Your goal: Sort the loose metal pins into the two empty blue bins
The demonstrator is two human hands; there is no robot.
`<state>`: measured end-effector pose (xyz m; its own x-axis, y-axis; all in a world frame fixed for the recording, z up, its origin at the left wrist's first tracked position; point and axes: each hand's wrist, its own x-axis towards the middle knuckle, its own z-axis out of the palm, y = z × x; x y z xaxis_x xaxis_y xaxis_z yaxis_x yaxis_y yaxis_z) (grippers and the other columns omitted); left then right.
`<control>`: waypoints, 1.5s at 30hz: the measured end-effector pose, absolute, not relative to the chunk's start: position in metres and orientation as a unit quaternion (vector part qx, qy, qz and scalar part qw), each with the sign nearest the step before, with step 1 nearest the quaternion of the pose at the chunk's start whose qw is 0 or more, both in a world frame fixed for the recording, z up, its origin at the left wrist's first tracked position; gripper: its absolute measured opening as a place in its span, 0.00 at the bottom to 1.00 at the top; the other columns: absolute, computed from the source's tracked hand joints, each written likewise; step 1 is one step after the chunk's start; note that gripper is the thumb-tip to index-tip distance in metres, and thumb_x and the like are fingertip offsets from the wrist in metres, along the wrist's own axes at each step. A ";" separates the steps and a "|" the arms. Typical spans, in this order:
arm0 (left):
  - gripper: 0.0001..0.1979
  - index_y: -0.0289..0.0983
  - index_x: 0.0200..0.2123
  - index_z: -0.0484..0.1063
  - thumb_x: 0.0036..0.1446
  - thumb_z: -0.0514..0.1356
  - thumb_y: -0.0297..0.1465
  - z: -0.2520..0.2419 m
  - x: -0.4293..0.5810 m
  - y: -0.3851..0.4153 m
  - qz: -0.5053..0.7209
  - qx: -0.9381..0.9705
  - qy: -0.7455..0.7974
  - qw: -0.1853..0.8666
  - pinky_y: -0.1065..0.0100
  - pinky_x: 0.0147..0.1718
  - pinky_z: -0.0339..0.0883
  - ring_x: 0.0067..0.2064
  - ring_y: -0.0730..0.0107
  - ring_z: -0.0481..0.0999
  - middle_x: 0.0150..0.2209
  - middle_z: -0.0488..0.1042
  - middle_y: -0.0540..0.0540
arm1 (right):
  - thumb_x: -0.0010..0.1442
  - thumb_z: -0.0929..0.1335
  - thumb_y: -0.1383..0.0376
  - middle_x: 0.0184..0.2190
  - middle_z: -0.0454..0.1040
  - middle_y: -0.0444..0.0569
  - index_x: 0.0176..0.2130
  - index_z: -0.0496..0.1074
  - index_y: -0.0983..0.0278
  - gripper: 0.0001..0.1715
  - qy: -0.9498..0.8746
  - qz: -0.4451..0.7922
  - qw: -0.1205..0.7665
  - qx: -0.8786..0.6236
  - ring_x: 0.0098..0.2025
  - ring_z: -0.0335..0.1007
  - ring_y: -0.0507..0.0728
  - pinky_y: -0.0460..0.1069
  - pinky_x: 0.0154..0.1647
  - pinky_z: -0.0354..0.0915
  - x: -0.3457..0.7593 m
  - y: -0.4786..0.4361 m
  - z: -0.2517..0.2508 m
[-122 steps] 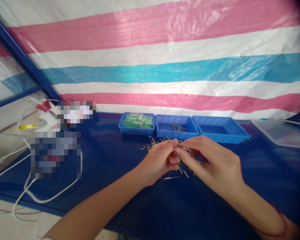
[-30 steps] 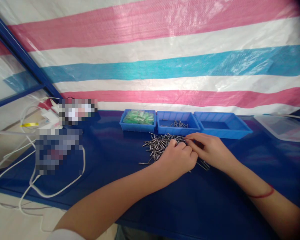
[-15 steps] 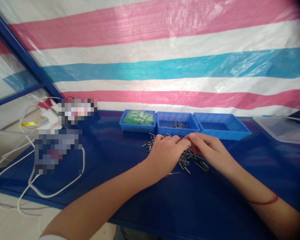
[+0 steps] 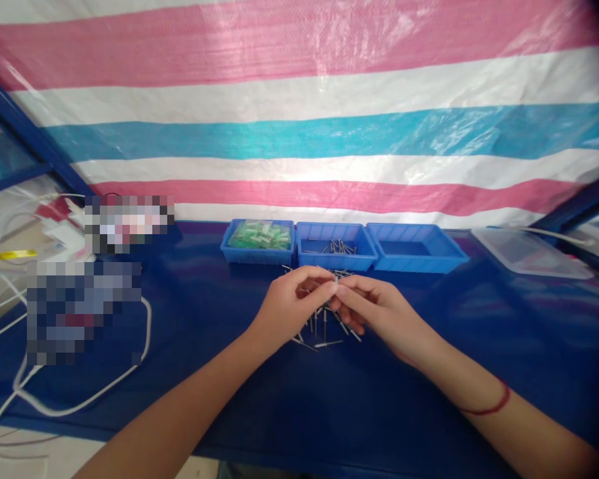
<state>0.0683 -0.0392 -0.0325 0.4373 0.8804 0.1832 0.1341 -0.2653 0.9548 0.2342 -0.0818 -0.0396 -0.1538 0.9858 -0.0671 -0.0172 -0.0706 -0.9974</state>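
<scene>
My left hand [image 4: 290, 305] and my right hand [image 4: 374, 307] meet fingertip to fingertip just above a pile of small metal pins [image 4: 324, 327] on the blue table [image 4: 229, 372]. Both hands are pinched together around something tiny between the fingertips, probably a pin; I cannot make it out. Behind the hands stand three blue bins in a row: the left bin [image 4: 258, 251] holds green-white parts, the middle bin [image 4: 335, 255] holds a few pins, the right bin [image 4: 415, 258] looks empty.
White cables [image 4: 80, 392] loop over the table's left side near blurred-out objects. A clear plastic tray [image 4: 526, 253] lies at the back right. A striped pink, white and blue tarp [image 4: 299, 120] hangs directly behind the bins.
Both hands have lifted off the pin pile and drawn together in a pinch above it. The view has shifted slightly to the right.
</scene>
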 end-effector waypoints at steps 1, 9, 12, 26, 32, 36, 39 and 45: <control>0.09 0.35 0.38 0.74 0.55 0.61 0.34 -0.032 0.069 -0.040 0.387 0.696 0.368 0.480 0.72 0.35 0.69 0.37 0.70 0.77 0.36 0.78 0.46 | 0.58 0.68 0.51 0.20 0.67 0.42 0.31 0.72 0.66 0.19 -0.507 0.563 0.452 -0.471 0.18 0.59 0.46 0.43 0.18 0.55 0.233 -0.083 -0.039; 0.08 0.36 0.36 0.74 0.57 0.59 0.33 -0.032 0.070 -0.043 0.399 0.720 0.373 0.427 0.73 0.31 0.67 0.32 0.73 0.74 0.34 0.76 0.48 | 0.57 0.68 0.50 0.20 0.67 0.42 0.31 0.72 0.65 0.20 -0.463 0.601 0.450 -0.471 0.18 0.58 0.47 0.43 0.16 0.54 0.226 -0.085 -0.033; 0.07 0.36 0.37 0.74 0.58 0.59 0.33 -0.031 0.070 -0.043 0.418 0.735 0.353 0.400 0.73 0.30 0.67 0.32 0.74 0.73 0.37 0.75 0.46 | 0.57 0.68 0.51 0.16 0.62 0.39 0.32 0.72 0.65 0.18 -0.462 0.580 0.471 -0.478 0.16 0.52 0.46 0.42 0.13 0.47 0.227 -0.085 -0.033; 0.13 0.35 0.31 0.69 0.65 0.50 0.33 -0.026 0.073 -0.038 0.371 0.796 0.329 0.348 0.70 0.39 0.63 0.37 0.70 0.69 0.33 0.70 0.47 | 0.58 0.68 0.58 0.26 0.67 0.44 0.30 0.69 0.62 0.10 -0.641 0.249 0.508 -0.518 0.26 0.61 0.51 0.47 0.25 0.61 0.232 -0.078 -0.026; 0.16 0.35 0.50 0.68 0.64 0.50 0.37 -0.030 0.072 -0.027 0.365 0.747 0.384 0.401 0.71 0.33 0.63 0.30 0.75 0.67 0.34 0.70 0.49 | 0.60 0.66 0.57 0.29 0.72 0.47 0.33 0.71 0.63 0.12 -0.675 0.196 0.505 -0.501 0.29 0.64 0.52 0.47 0.28 0.63 0.234 -0.043 -0.013; 0.20 0.36 0.56 0.64 0.63 0.52 0.37 -0.035 0.067 -0.025 0.338 0.756 0.406 0.386 0.72 0.29 0.63 0.26 0.78 0.65 0.37 0.71 0.48 | 0.61 0.66 0.60 0.31 0.74 0.48 0.36 0.73 0.64 0.11 -0.721 0.023 0.446 -0.531 0.28 0.65 0.52 0.49 0.32 0.63 0.245 -0.003 -0.011; 0.14 0.36 0.48 0.70 0.63 0.53 0.35 -0.036 0.065 -0.027 0.285 0.824 0.376 0.313 0.71 0.33 0.64 0.28 0.75 0.69 0.37 0.73 0.48 | 0.59 0.66 0.64 0.33 0.75 0.49 0.41 0.73 0.64 0.10 -0.748 -0.024 0.375 -0.547 0.28 0.65 0.53 0.50 0.34 0.62 0.253 0.014 -0.017; 0.10 0.38 0.38 0.76 0.62 0.55 0.32 -0.036 0.076 -0.034 0.155 0.947 0.253 0.121 0.66 0.42 0.63 0.40 0.66 0.72 0.37 0.74 0.45 | 0.60 0.64 0.66 0.34 0.75 0.48 0.45 0.71 0.65 0.13 -0.732 -0.035 0.385 -0.561 0.28 0.65 0.53 0.50 0.34 0.63 0.261 -0.017 -0.026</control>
<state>0.0759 -0.0340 -0.0361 0.8239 0.5173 0.2316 0.4428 -0.8425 0.3068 0.2610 -0.0167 -0.0265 -0.0732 0.7946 0.6027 0.8488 0.3670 -0.3807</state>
